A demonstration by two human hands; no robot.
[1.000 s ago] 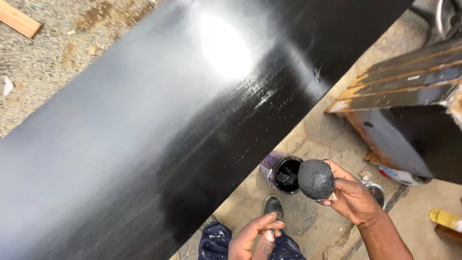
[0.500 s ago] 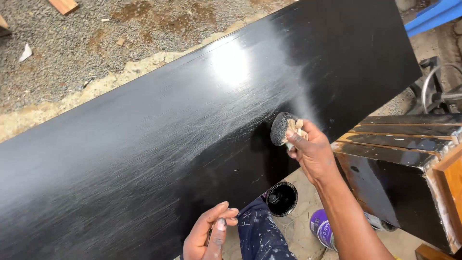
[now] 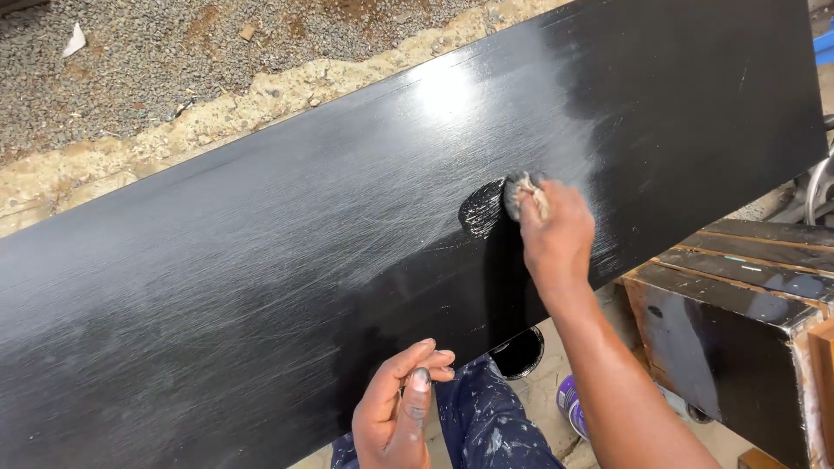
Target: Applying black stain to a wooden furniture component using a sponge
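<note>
Head view looks down on a long black board [image 3: 261,287] that runs slanted across everything I see. My right hand [image 3: 556,234] is out on the board. Its fingers [image 3: 537,198] are curled shut around a small dark pad [image 3: 518,189], and the pad is pressed flat on the board. Just past the fingertips, on the far-left side of them, is a fresh wet black patch [image 3: 480,208]. It looks darker and shinier than the scratchy grey streaks all around it.

My left hand [image 3: 398,412] sits low at the near edge of the board. Its fingers are bent in loosely, thumb up, and I see nothing in it. It only rests against the edge.

Below my right wrist, down on the ground, is a small round can of black stuff [image 3: 519,353]. Beside my right forearm stands a dark wooden box [image 3: 730,347]. Beyond the board lies gravel [image 3: 156,69].

I think I am at the rubbing-on step, with most of the board not yet covered. The next move, I guess, calls for even strokes out from the wet patch, with steady, gentle pressure so no streaks show.
</note>
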